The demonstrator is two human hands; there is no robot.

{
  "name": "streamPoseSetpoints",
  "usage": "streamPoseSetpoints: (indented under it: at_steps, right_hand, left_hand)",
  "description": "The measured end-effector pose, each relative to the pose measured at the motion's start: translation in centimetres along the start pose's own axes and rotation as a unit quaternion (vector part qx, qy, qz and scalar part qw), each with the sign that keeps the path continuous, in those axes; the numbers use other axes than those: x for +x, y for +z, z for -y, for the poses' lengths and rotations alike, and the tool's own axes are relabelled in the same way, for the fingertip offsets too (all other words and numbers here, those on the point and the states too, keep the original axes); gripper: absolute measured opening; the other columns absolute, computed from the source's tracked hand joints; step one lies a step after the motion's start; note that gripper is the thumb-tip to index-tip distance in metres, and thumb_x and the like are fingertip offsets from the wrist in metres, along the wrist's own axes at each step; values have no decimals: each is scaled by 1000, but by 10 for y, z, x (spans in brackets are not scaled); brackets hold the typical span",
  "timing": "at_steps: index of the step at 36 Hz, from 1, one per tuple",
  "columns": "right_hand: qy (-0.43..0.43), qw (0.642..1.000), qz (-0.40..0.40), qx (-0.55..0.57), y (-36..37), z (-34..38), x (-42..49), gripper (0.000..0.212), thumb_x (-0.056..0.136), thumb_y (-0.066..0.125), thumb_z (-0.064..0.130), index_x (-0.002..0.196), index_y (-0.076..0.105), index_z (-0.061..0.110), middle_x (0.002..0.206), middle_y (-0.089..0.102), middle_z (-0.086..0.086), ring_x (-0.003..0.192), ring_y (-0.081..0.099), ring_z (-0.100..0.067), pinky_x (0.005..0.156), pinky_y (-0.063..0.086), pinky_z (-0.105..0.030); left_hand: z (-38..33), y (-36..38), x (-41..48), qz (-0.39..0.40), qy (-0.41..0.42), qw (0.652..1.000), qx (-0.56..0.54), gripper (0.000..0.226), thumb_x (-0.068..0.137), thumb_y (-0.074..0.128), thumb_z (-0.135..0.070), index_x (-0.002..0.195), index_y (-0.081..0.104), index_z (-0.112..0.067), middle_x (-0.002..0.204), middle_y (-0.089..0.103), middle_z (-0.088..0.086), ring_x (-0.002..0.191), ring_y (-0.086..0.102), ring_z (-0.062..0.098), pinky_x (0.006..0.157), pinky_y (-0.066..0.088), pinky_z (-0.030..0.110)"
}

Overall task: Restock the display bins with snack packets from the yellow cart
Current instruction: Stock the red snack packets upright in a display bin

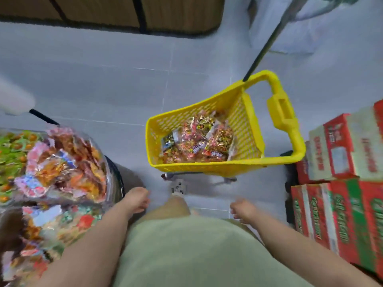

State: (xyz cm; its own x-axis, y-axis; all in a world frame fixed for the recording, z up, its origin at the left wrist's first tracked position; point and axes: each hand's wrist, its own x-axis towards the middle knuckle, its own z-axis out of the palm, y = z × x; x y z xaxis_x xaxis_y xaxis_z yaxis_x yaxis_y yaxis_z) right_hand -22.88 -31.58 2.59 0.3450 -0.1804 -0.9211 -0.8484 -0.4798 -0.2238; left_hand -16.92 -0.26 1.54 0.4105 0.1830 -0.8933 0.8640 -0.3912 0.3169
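Note:
A yellow cart (244,166) stands on the grey floor ahead of me, with several colourful snack packets (199,141) lying in its basket. Clear display bins (68,162) full of packets fill the left side, one above the other. My left hand (137,198) hangs beside the bins' edge, fingers loosely curled and holding nothing. My right hand (242,209) hangs low at the right, blurred, fingers slightly apart and holding nothing. Both hands are short of the cart and do not touch it.
Stacked red and green cartons (342,195) stand close on the right. A dark pole (263,48) slants down to the cart's far corner. A wooden fixture (124,13) runs along the far floor edge. My foot (178,188) is just before the cart's wheels.

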Motion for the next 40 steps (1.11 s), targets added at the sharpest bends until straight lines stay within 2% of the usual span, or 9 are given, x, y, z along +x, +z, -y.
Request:
streamPoseSetpoints:
  at_steps: [9, 15, 17, 20, 23, 27, 35, 37, 40]
  right_hand:
    - [4, 992, -10, 123, -21, 66, 23, 25, 95, 46, 11, 72, 47, 21, 75, 51, 2, 62, 47, -8, 57, 38, -21]
    - [5, 991, -7, 137, -35, 132, 37, 25, 96, 42, 11, 72, 49, 14, 75, 50, -6, 62, 46, -13, 55, 31, -24]
    - [-5, 988, 0, 157, -40, 154, 45, 17, 96, 45, 13, 85, 57, 9, 83, 54, -8, 67, 50, -14, 59, 38, -24]
    - [5, 982, 14, 186, -46, 188, 56, 24, 97, 48, 17, 113, 59, 3, 104, 64, -15, 94, 63, -24, 83, 51, -33]
    - [-17, 985, 29, 169, -47, 215, 75, 17, 95, 47, 11, 81, 57, 13, 77, 58, -3, 66, 56, -13, 63, 49, -23]
    - [-32, 995, 59, 76, -42, 245, 105, 19, 94, 46, 14, 77, 53, 17, 85, 56, -4, 78, 54, -18, 86, 49, -35]
    - [-60, 992, 80, -74, 5, 301, 175, 29, 94, 45, 15, 66, 46, 22, 70, 45, 5, 59, 40, -5, 60, 39, -22]
    - [-68, 990, 69, -99, 20, 310, 192, 18, 93, 45, 14, 78, 54, 10, 75, 53, -3, 59, 44, -11, 49, 33, -23]
    - [-72, 990, 25, -116, 37, 318, 213, 15, 94, 46, 15, 106, 53, 14, 83, 54, -6, 63, 50, -15, 46, 34, -23]
  left_hand:
    - [-75, -9, 52, 24, 3, 996, 90, 15, 97, 47, -24, 101, 56, -12, 84, 63, 6, 67, 54, 17, 65, 41, 24]
    - [-130, -28, 82, 49, 8, 991, 121, 18, 98, 46, -26, 105, 53, -12, 83, 60, 5, 68, 52, 16, 60, 40, 24]
    - [-145, -35, 91, 55, 8, 992, 117, 15, 100, 43, -25, 105, 50, -13, 82, 58, 5, 67, 51, 16, 60, 39, 24]
    - [-164, -47, 108, 40, 19, 994, 99, 11, 99, 45, -22, 103, 50, -12, 79, 58, 5, 66, 51, 17, 60, 39, 25]
    - [-177, -61, 124, 16, 24, 996, 85, 11, 99, 46, -19, 98, 52, -10, 87, 60, 12, 78, 57, 24, 63, 40, 27]
    - [-184, -75, 141, -1, 22, 999, 44, 19, 97, 49, -17, 79, 53, -12, 83, 58, 13, 67, 52, 21, 62, 38, 26]
    - [-167, -77, 173, -32, -36, 998, -49, 17, 96, 49, -16, 79, 53, -17, 80, 57, 8, 70, 52, 20, 61, 39, 24]
    - [-158, -73, 180, -33, -44, 997, -50, 21, 95, 48, -14, 75, 49, -19, 75, 52, 5, 65, 47, 18, 59, 37, 24]
    - [-147, -67, 190, -29, -32, 999, -33, 23, 93, 47, -13, 71, 48, -16, 74, 43, 10, 71, 40, 21, 60, 34, 28]
